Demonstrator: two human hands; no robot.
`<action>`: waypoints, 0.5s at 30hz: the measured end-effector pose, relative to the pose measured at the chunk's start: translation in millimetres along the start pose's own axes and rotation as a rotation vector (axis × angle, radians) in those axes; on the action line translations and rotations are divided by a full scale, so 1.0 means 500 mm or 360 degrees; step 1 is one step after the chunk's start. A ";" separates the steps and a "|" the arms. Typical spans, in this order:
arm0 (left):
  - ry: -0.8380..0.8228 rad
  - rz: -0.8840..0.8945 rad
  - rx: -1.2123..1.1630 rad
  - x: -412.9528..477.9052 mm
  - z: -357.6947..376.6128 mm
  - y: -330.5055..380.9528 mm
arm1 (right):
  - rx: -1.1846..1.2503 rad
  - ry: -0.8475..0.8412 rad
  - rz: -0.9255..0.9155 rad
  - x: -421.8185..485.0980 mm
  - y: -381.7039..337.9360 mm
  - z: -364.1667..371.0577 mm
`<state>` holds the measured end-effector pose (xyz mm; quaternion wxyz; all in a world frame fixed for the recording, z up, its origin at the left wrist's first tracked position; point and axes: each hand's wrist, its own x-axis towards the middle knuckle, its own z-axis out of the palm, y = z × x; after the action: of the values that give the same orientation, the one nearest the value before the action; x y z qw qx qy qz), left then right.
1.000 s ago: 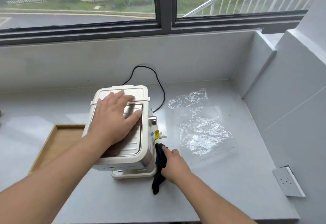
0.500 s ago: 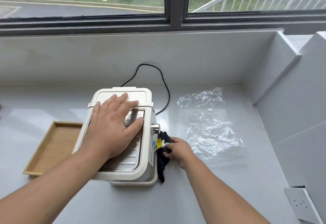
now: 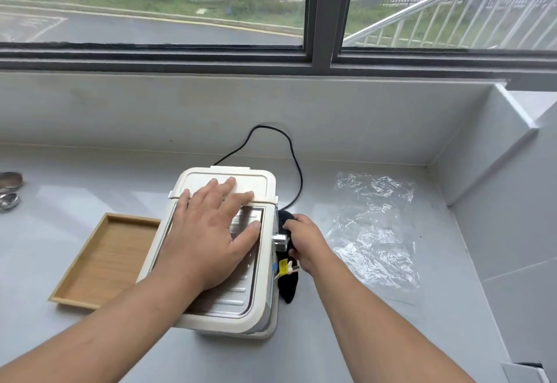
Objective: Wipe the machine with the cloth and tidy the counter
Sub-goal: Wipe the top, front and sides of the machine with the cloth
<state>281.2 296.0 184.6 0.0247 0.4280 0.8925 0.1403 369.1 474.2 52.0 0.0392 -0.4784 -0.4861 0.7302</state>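
A cream machine [image 3: 259,185] with a metal top plate stands in the middle of the grey counter [image 3: 391,337]. My left hand [image 3: 211,232] lies flat on its top, fingers spread. My right hand [image 3: 304,241] presses a black cloth [image 3: 289,286] against the machine's right side, beside a metal knob [image 3: 279,241]. The cloth hangs down to the counter below my hand. A yellow tag [image 3: 283,267] dangles from the same side.
A wooden tray [image 3: 99,259] lies just left of the machine. A crumpled clear plastic sheet [image 3: 373,232] lies to the right. A black power cord [image 3: 289,147] loops behind. Metal bowls [image 3: 10,190] sit at the far left. The wall steps in at right.
My right hand has slid the cloth away from me along the machine's right side, from the front corner to past the knob. My left hand has stayed on top.
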 end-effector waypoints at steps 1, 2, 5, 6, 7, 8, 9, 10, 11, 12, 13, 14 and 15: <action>-0.0005 -0.0002 0.0007 0.001 0.000 0.000 | 0.0030 -0.0001 -0.0010 -0.007 -0.007 0.003; -0.0007 -0.0006 0.0011 0.001 -0.001 0.001 | 0.0052 -0.0005 -0.0027 -0.014 -0.016 0.005; -0.0021 -0.0017 0.0015 0.001 -0.002 0.001 | 0.0096 -0.0018 -0.0088 -0.037 -0.038 0.010; -0.0026 -0.0017 0.0015 0.001 0.000 0.002 | 0.0113 -0.0023 -0.0106 -0.044 -0.045 0.009; -0.0027 -0.0015 0.0016 0.000 0.001 0.002 | 0.0136 -0.0033 -0.0126 -0.052 -0.051 0.010; -0.0028 -0.0015 0.0016 0.001 0.002 0.001 | 0.0165 -0.0044 -0.0147 -0.059 -0.058 0.011; -0.0030 -0.0017 0.0017 0.001 0.003 0.001 | 0.0190 -0.0058 -0.0171 -0.067 -0.065 0.010; -0.0033 -0.0016 0.0020 0.002 0.002 0.000 | 0.0212 -0.0075 -0.0200 -0.077 -0.072 0.011; -0.0036 -0.0015 0.0023 0.002 0.003 0.000 | 0.0240 -0.0093 -0.0229 -0.086 -0.079 0.012; -0.0038 -0.0015 0.0023 0.002 0.002 0.000 | 0.0280 -0.0111 -0.0257 -0.096 -0.089 0.014; -0.0041 -0.0017 0.0019 0.002 0.001 -0.001 | 0.0321 -0.0125 -0.0285 -0.104 -0.098 0.018; -0.0047 -0.0022 0.0017 0.001 0.001 -0.002 | 0.0347 -0.0130 -0.0313 -0.112 -0.107 0.022; -0.0051 -0.0022 0.0020 0.001 0.002 -0.001 | 0.0360 -0.0128 -0.0341 -0.121 -0.116 0.024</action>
<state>280.7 296.7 183.5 0.0374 0.4241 0.8958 0.1278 369.3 465.0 136.0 0.1509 -0.3868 -0.4502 0.7905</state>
